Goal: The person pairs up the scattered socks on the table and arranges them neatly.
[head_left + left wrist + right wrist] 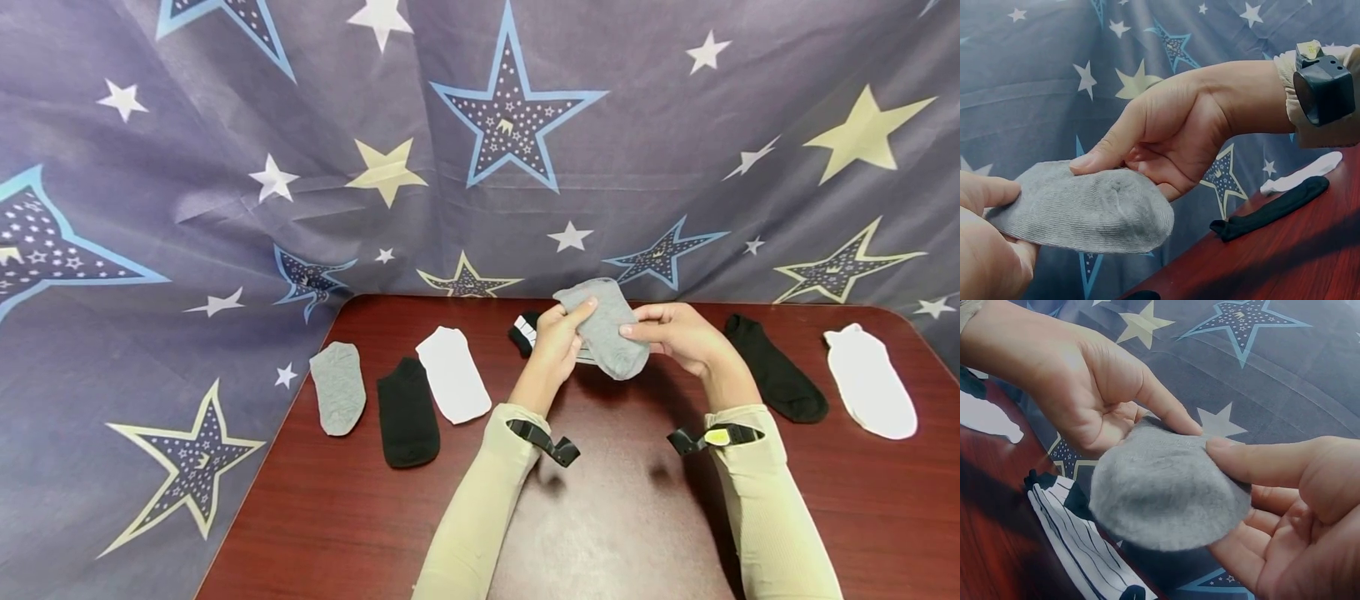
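Note:
A light grey ankle sock (pixel 611 329) is held up above the far side of the table, between both hands. My left hand (pixel 553 343) grips its left end, the thumb lying on top of the fabric. On the right edge, my right hand (pixel 682 337) pinches it between thumb and fingers. In the right wrist view the rounded end of the grey sock (pixel 1169 494) faces the camera. Behind and below it lies a white sock with black stripes and dark ends (pixel 1088 540), partly hidden by the left hand and grey sock in the head view.
Left on the dark red table (pixel 600 508) lie a grey sock (pixel 339 389), a black sock (pixel 408 412) and a white sock (pixel 454 375). Another black sock (pixel 776 371) and white sock (pixel 872 382) lie at right. A star-patterned curtain (pixel 480 225) hangs behind.

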Demonstrator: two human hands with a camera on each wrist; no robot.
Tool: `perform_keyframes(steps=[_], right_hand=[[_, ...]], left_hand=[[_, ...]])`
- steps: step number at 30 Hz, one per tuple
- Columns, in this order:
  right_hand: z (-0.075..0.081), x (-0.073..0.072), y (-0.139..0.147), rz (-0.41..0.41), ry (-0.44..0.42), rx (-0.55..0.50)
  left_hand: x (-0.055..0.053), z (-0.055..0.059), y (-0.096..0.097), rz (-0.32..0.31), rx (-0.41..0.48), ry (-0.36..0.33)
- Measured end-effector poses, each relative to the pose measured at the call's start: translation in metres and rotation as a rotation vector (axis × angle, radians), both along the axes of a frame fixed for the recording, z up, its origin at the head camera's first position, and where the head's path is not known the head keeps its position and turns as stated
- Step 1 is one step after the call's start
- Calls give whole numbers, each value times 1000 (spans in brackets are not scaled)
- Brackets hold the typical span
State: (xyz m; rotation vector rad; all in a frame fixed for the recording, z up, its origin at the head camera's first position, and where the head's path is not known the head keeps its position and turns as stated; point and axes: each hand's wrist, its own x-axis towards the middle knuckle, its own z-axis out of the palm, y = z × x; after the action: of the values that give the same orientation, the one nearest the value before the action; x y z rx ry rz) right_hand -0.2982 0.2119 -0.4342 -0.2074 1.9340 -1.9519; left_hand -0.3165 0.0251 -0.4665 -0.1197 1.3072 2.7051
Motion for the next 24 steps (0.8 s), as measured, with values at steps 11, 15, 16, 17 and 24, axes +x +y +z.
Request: perform_keyframes(steps=[11,15,16,17,24], right_hand=[[-1,0,2,-37,-17,26],[-2,0,2,-40,-12,32],[-2,0,2,-41,-11,34],[-2,0,2,-43,-11,35],[-1,1,2,-49,-19,53]], left_hand=[[-3,0,-7,-8,27,16],[-3,1,-9,-7,28,16],[-3,1,-10,-5,28,13],[-3,1,-10,-4,29,11],[-6,2,-15,12,53,5]])
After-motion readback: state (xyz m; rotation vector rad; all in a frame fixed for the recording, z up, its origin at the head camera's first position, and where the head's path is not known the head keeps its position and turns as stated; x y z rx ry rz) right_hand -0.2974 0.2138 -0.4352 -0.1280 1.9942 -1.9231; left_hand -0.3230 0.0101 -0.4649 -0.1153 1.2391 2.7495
